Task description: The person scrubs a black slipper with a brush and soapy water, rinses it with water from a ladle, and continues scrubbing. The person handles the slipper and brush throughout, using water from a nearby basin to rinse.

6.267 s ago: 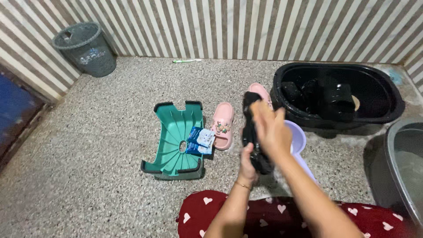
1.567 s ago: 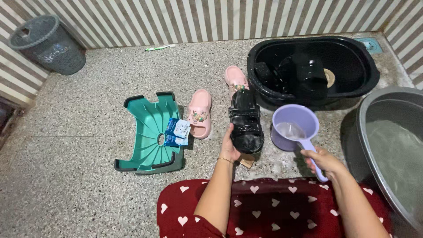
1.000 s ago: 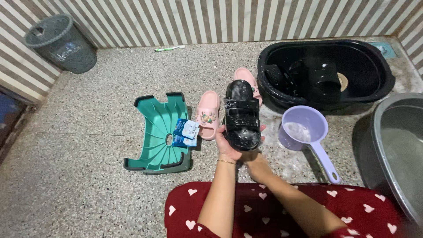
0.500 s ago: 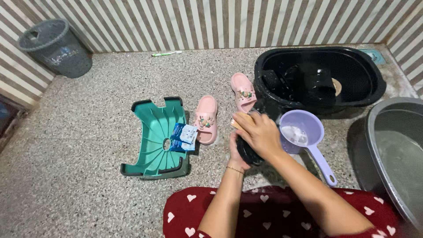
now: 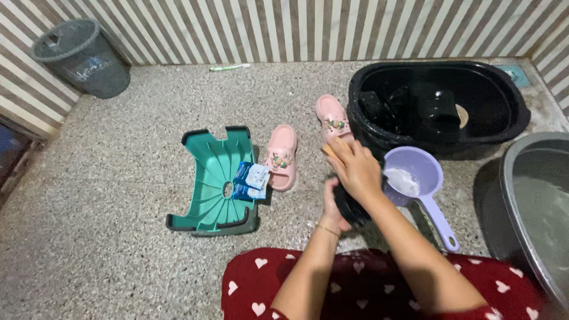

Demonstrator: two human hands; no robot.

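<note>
My left hand (image 5: 333, 208) grips a black sandal (image 5: 348, 208) from below, just above the speckled floor. My right hand (image 5: 354, 168) lies on top of the sandal and presses a small tan brush (image 5: 328, 149) against it; most of the sandal is hidden under that hand. A lilac water scoop (image 5: 415, 178) with a long handle stands right beside my right wrist. Two pink slippers (image 5: 281, 156) (image 5: 332, 117) lie just left of and beyond my hands.
A black tub (image 5: 512, 115) holding more black footwear sits at the back right. A grey basin of water (image 5: 536, 195) is at the right edge. An overturned green stool (image 5: 216, 184) carries two blue sachets (image 5: 251, 181). A grey bin (image 5: 83, 56) stands in the far left corner; a green toothbrush (image 5: 232, 67) lies by the wall.
My right hand let go of the scoop's handle, picked up the brush and came down onto the sandal. My left hand turned the sandal, which is now mostly covered.
</note>
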